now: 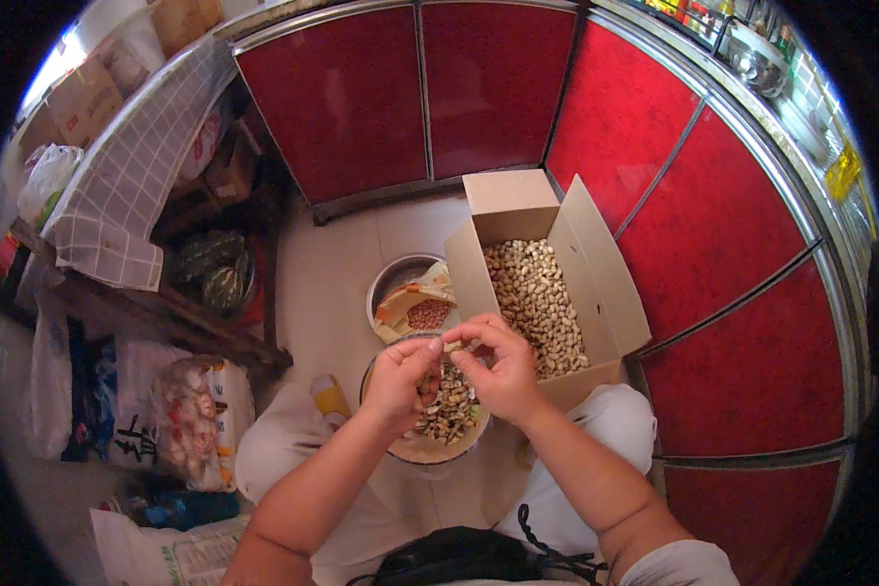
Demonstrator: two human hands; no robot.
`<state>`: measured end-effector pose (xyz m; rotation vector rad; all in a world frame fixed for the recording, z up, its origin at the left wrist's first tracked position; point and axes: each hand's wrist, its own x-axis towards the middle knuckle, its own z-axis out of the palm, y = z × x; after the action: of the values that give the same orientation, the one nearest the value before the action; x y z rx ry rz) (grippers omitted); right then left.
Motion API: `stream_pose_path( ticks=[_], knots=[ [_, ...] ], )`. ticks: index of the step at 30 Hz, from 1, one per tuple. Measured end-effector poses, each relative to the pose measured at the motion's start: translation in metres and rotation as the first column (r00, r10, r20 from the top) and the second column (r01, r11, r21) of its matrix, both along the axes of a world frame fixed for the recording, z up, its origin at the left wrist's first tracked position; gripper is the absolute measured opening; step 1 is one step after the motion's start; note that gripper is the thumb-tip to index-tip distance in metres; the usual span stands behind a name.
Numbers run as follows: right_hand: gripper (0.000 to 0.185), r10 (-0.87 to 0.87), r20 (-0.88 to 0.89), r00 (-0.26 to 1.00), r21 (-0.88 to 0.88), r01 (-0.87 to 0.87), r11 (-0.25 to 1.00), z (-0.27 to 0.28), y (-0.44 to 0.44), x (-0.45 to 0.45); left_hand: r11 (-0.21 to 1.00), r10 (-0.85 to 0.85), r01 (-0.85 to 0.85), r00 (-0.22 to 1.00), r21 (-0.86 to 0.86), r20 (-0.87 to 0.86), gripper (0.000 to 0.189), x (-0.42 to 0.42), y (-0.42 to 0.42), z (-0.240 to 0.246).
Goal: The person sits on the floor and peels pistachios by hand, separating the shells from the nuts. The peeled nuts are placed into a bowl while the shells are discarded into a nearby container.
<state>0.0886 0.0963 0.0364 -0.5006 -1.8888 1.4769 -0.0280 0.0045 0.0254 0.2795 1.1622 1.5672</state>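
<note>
My left hand (404,377) and my right hand (504,370) meet above a basin (439,453) between my knees. A peanut (451,346), partly hidden by the fingers, is pinched at the fingertips of both hands. Broken peanut shells (450,414) fill much of the basin below. Just beyond it stands a metal bowl (375,289) with a printed bag (403,302) in it; shelled reddish peanuts (430,314) lie inside the bag. To the right, an open cardboard box (516,225) holds a large heap of unshelled peanuts (535,300).
Red cabinets (337,102) border the floor ahead and on the right. At left stands a low shelf with watermelons (223,286) under a checked cloth (128,183). Bags, one holding garlic-like bulbs (187,417), lie by my left knee. A yellow slipper (328,397) shows beside the basin.
</note>
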Motion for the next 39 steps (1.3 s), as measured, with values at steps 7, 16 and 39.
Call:
stream_pose_path(
  ticks=[7, 16, 39],
  knots=[
    [0.02, 0.156, -0.187, 0.97, -0.42, -0.222, 0.88, -0.013, -0.001, -0.005, 0.998, -0.036, 0.027, 0.984, 0.054, 0.177, 0.01, 0.0, -0.004, 0.008],
    [0.02, 0.098, -0.014, 0.995, -0.418, -0.095, 0.903, -0.022, 0.0, -0.004, 1.0, 0.018, -0.015, 0.98, 0.021, -0.196, 0.026, -0.001, -0.009, 0.007],
    [0.022, 0.073, 0.153, 0.986, -0.036, -0.068, 0.997, -0.008, -0.013, -0.005, 0.998, 0.063, -0.063, 0.987, 0.006, -0.145, 0.016, 0.002, -0.007, -0.015]
  ],
)
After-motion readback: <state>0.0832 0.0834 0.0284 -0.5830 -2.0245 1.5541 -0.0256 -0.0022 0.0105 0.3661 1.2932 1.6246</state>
